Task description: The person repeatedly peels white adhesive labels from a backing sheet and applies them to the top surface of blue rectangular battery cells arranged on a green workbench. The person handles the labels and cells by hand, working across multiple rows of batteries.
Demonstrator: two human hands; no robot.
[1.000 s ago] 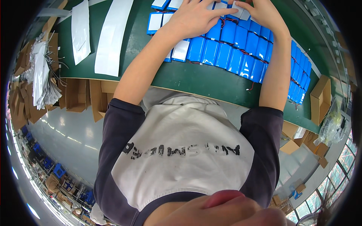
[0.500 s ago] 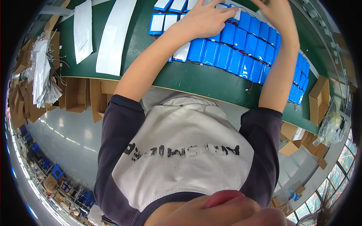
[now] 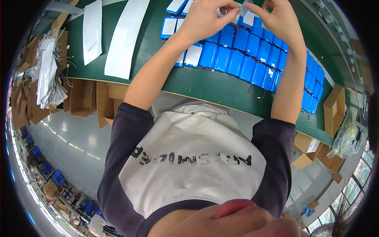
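Half a second ago the bare left hand reached over the rows of blue, film-wrapped rectangular packs, with the bare right hand well apart from it; now the two meet above the rows' far side, a small, pale, translucent sheet between them. The right hand pinches this sheet between thumb and finger; the left is curled, thumb beside the sheet, though whether it grips cannot be told. Both hands now seem occupied with the sheet rather than the packs. White rectangular labels lie on packs at the rows' left end. Left of the rows lie a long white strip and a narrower white sheet; right of them stands an open brown cardboard box
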